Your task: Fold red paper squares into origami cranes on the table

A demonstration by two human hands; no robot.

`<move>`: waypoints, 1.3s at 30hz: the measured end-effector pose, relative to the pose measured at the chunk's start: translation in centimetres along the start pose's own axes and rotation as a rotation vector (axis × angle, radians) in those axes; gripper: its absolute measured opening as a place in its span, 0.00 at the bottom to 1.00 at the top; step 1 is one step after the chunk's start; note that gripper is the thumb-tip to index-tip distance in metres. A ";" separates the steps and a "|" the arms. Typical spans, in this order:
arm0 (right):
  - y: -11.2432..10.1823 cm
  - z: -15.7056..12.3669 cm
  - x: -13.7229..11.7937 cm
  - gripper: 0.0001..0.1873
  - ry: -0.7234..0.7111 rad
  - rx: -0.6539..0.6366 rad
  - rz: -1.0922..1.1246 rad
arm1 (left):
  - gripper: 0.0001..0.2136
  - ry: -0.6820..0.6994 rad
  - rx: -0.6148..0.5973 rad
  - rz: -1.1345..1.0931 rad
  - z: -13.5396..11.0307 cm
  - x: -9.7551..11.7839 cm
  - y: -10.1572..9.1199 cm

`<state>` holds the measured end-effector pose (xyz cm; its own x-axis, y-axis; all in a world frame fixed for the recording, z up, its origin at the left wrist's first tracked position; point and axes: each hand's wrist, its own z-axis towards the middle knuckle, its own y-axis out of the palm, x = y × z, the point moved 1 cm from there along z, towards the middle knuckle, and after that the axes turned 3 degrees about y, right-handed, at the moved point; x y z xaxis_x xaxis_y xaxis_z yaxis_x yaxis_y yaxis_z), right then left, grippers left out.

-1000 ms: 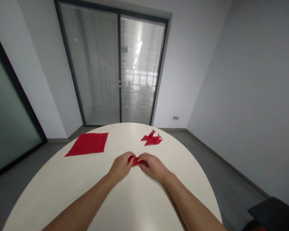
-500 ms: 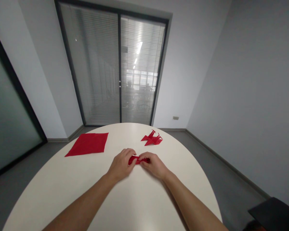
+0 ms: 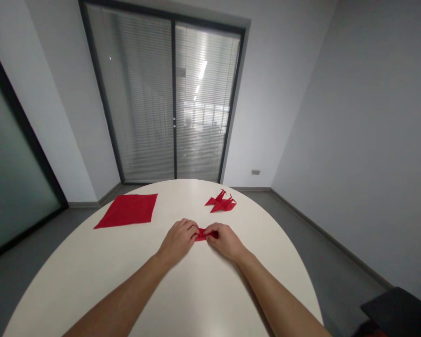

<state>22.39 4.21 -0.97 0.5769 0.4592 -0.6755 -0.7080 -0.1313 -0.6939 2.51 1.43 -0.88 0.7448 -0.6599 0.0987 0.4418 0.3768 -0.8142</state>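
Note:
A small folded piece of red paper (image 3: 200, 235) lies on the table between my two hands, its ends partly covered by fingers. My left hand (image 3: 180, 238) has its fingers bent and closed on the paper's left end. From the other side my right hand (image 3: 223, 240) pinches the right end between thumb and fingers. Just beyond my right hand sit red origami cranes (image 3: 221, 202), close together, with thin necks and pointed wings. To the left, a flat stack or sheet of red paper (image 3: 129, 210) rests on the tabletop.
The round white table (image 3: 101, 276) curves away on both sides. A dark chair (image 3: 402, 309) stands at the lower right. Behind the table is a glass partition with blinds (image 3: 143, 103), and a grey wall (image 3: 372, 140) runs along the right.
My left hand's thumb and fingers have drawn together over the left end of the folded paper, covering more of it. My right hand keeps its pinch in nearly the same place.

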 end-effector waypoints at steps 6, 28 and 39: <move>-0.3 -0.1 -1.4 0.11 -0.118 0.045 -0.221 | 0.08 0.002 -0.044 0.021 0.1 0.0 0.2; -0.4 -0.6 -1.9 0.16 -0.122 -0.002 -0.292 | 0.17 -0.071 -0.058 -0.036 -0.6 -0.5 1.2; -0.5 -0.5 -2.1 0.12 -0.081 0.015 -0.298 | 0.16 -0.049 -0.067 -0.034 -0.4 0.1 0.2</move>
<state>21.72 2.90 0.69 0.7257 0.5446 -0.4204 -0.5189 0.0321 -0.8543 2.51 1.18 -1.28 0.7547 -0.6379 0.1534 0.4339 0.3099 -0.8460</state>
